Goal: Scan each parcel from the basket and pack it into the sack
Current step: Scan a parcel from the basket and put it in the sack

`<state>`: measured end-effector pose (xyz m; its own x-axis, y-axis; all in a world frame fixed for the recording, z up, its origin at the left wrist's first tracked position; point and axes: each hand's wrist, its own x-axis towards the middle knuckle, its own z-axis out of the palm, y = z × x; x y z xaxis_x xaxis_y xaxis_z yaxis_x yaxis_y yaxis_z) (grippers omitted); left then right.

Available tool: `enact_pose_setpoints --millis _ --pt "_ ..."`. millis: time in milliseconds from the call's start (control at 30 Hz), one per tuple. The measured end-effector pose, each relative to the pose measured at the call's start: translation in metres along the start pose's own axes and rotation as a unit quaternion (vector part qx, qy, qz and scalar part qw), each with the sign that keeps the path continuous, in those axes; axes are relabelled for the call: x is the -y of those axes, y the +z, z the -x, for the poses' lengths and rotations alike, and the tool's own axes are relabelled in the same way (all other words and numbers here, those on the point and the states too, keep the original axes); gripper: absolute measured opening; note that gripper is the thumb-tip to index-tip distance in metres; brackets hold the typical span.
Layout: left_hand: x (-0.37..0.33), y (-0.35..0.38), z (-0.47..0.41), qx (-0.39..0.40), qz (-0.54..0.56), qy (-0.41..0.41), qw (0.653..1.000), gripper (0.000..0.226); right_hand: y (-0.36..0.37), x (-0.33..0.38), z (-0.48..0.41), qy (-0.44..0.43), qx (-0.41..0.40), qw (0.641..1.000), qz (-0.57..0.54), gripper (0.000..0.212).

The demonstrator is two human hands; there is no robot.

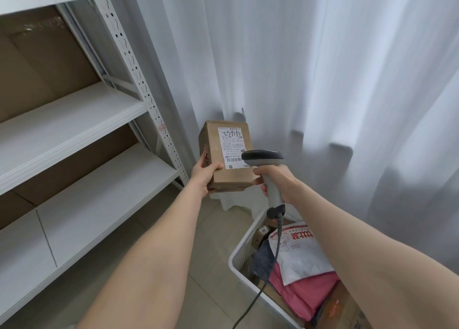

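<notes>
The left hand (pixel 205 177) grips the cardboard parcel (pixel 228 177) by its lower corner, up in mid-air, shipping label (pixel 232 147) facing the camera. The right hand (pixel 275 179) is wrapped round the barcode scanner (pixel 262 157) handle, scanner head just beside the label. Below, the white basket (pixel 234 254) holds more parcels.

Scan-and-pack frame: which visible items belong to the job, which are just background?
Job:
cardboard parcel, held by the left hand
barcode scanner, gripped by the right hand
white basket holding more parcels

Background:
metal shelving
white curtain
</notes>
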<state>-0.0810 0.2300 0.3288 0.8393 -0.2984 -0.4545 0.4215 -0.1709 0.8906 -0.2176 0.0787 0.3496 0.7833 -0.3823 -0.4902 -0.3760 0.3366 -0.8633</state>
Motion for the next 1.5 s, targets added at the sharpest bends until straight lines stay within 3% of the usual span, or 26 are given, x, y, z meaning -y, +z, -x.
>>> enact_pose_setpoints --millis 300,833,1200,1367,1500 --pt "-0.002 -0.012 0.003 -0.025 -0.002 0.027 0.999 0.075 0.005 0.01 0.013 0.007 0.021 0.998 0.064 0.012" --pt "-0.001 -0.027 0.001 -0.009 -0.006 0.023 1.0 0.072 0.017 0.025 0.039 -0.006 0.049 0.997 0.057 0.004" --pt "0.001 -0.044 0.002 -0.012 0.025 0.01 1.0 0.069 0.04 0.018 0.029 0.017 0.004 1.0 -0.007 0.009" --pt "0.012 -0.08 0.005 -0.046 0.047 -0.014 0.998 0.061 0.072 -0.002 0.014 -0.013 -0.054 0.998 -0.043 0.008" --pt "0.026 -0.126 0.021 -0.094 0.062 -0.016 0.994 0.049 0.114 -0.021 0.003 0.006 -0.054 0.998 -0.018 0.014"
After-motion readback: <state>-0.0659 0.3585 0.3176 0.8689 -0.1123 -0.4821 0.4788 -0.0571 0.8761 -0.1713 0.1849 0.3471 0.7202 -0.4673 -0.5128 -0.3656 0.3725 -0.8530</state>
